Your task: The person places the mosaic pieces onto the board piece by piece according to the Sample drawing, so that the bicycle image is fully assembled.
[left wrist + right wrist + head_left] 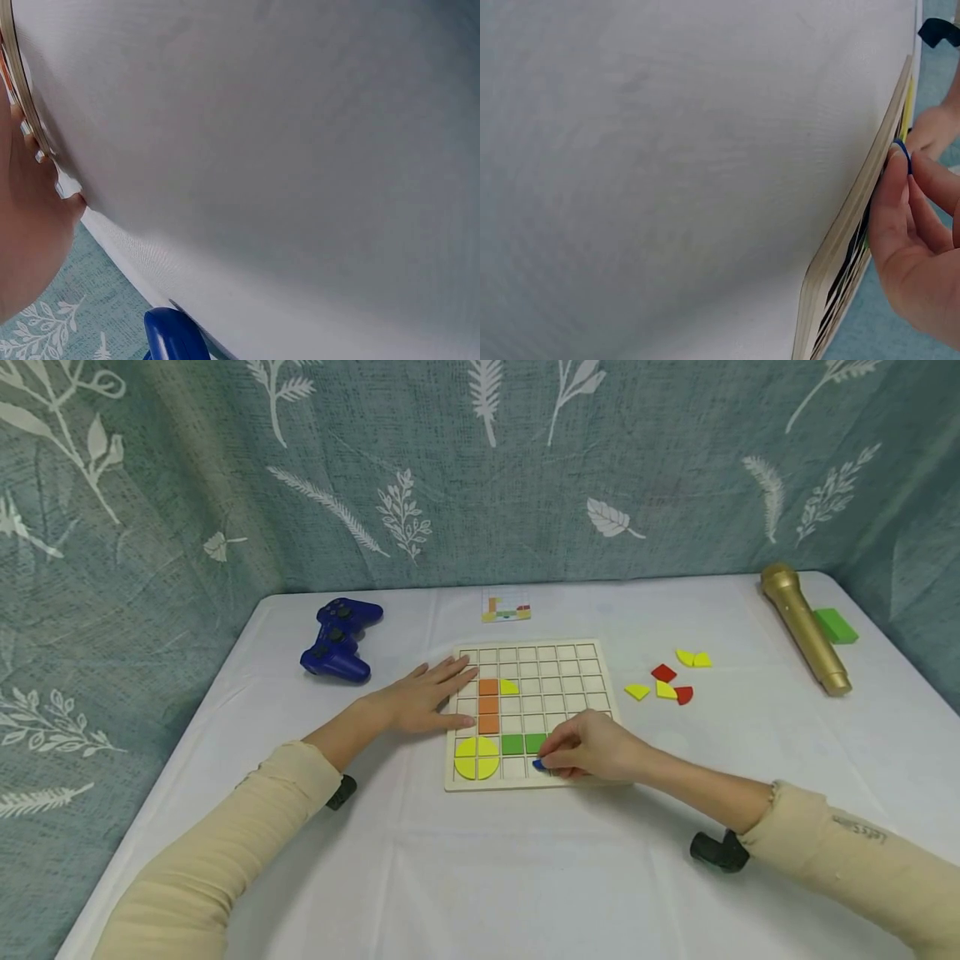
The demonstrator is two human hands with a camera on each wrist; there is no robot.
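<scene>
Pinched a blue piece (537,765) between thumb and fingers of the right hand (600,747), over the grid board's (550,687) row along its near edge, beside the green tiles (512,744); could not tell whether touching the board. Rested the left hand (423,700) on the board's left edge, fingers released and spread, beside the orange tiles (489,705). To seat the piece well, probably needed to turn it square to the grid, press flat, and lift the fingers straight off without nudging the green tiles. Spotted red pieces (663,673) and yellow pieces (637,692) off the board's right edge, a card (506,606) toward the table's (487,877) far edge, a controller (339,639) by its far left corner, a microphone (804,631) and green block (836,626) near its far right corner.
</scene>
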